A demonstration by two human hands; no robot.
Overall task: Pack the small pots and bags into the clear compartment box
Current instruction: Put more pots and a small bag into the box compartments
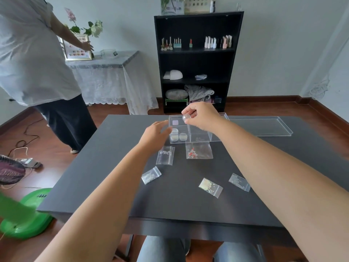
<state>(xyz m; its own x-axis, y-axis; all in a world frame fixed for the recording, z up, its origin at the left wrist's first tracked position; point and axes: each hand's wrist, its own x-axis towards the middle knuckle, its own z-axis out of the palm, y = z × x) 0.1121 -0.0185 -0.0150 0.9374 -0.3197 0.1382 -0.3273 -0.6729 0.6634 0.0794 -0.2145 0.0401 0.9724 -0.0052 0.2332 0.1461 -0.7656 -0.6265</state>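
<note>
No writing or brand can be read on any of the goods; a faint printed mark on the front wall of the clear compartment box (190, 133) is too small to make out. The box stands on the dark tabletop (113, 167) toward its far edge, its clear lid (264, 127) lying flat just to its right. Three small round pots (178, 136) sit together in the box's front-left compartment, and a pale lilac square (175, 122) lies in the rear-left one.

The right hand (203, 116) hovers over the box, thumb and fingers pinched on a small clear pot (186, 117) held above the rear compartments. The left hand (155, 134) is loosely open and empty, its fingers touching the box's left wall.

Five small clear bags lie loose on the tabletop nearer the person: one with pale beads (165, 155) and one with red pieces (198, 150) just in front of the box, and three more (151, 175) (210, 187) (239, 182) closer in, between the forearms.
</note>
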